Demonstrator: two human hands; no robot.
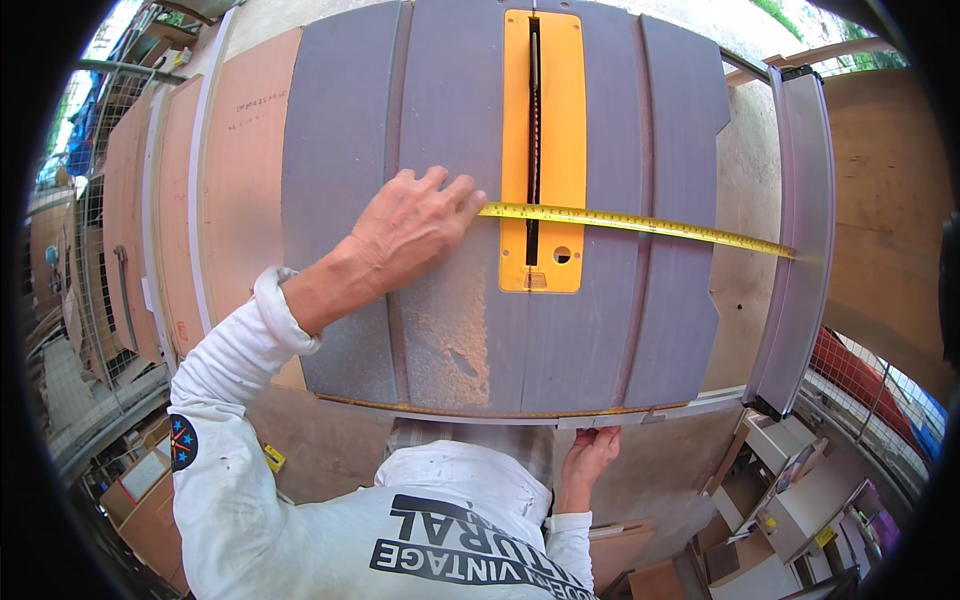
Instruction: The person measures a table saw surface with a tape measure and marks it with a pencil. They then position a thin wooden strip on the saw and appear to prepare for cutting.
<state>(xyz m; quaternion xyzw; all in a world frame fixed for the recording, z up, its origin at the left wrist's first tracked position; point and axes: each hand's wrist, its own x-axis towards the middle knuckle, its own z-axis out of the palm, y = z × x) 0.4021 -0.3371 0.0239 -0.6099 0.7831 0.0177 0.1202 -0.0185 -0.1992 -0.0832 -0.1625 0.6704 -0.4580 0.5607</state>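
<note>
My left hand (425, 215) is closed over the end of a yellow tape measure (640, 222) above the grey table saw top (450, 120). The tape's blade runs rightward from my fingers, over the yellow throat plate (515, 250), to the metal rip fence (808, 180). Whether its case or its hook lies in my hand is hidden. In the plate's dark slot stands the toothed saw blade (535, 110), just beyond the tape. My right hand (588, 465) is below the front rail (500, 415), fingers curled up against its underside. What they grip there is hidden.
Sawdust (450, 350) lies on the saw top near its front edge. Wooden panels (245, 150) adjoin it on the left, and a brown board (890, 220) stands beyond the fence. Cabinet parts and boxes (780, 470) crowd the lower right. Wire mesh (85, 230) borders the far left.
</note>
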